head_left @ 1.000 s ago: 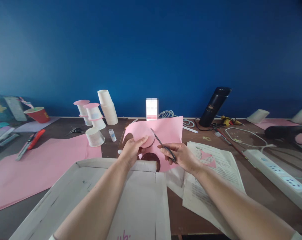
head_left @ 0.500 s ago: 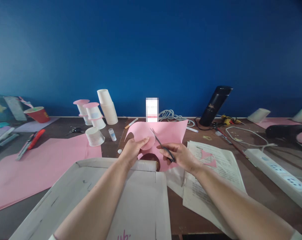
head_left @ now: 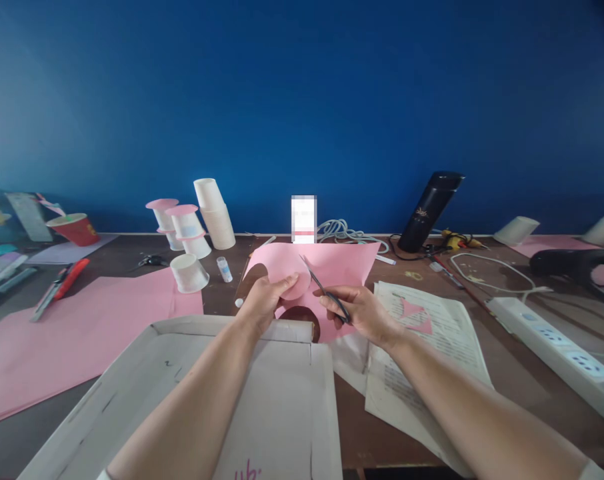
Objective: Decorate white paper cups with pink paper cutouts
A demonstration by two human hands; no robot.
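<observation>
A sheet of pink paper (head_left: 345, 267) is held up above the far edge of a white box. My left hand (head_left: 267, 300) pinches a partly cut rounded section of it, thumb on top. My right hand (head_left: 349, 308) grips a pair of dark scissors (head_left: 332, 297), whose blades lie along the curved cut and point up and away. The blades look nearly closed. A round hole shows in the lower part of the sheet. Pink scraps (head_left: 416, 316) lie on a printed page (head_left: 447, 353) to the right of my right hand.
The white box (head_left: 282, 400) lies under my forearms. On the left are pink sheets (head_left: 97, 327), a utility knife (head_left: 59, 290), paper cups (head_left: 189, 273) and a small glue bottle (head_left: 225, 269). A black flask (head_left: 431, 212) and a power strip (head_left: 557, 357) are at right.
Both hands hold almost the same place. The paper's upper edge has shifted slightly, its left part curling a little farther left. The scissors' blades look much the same.
</observation>
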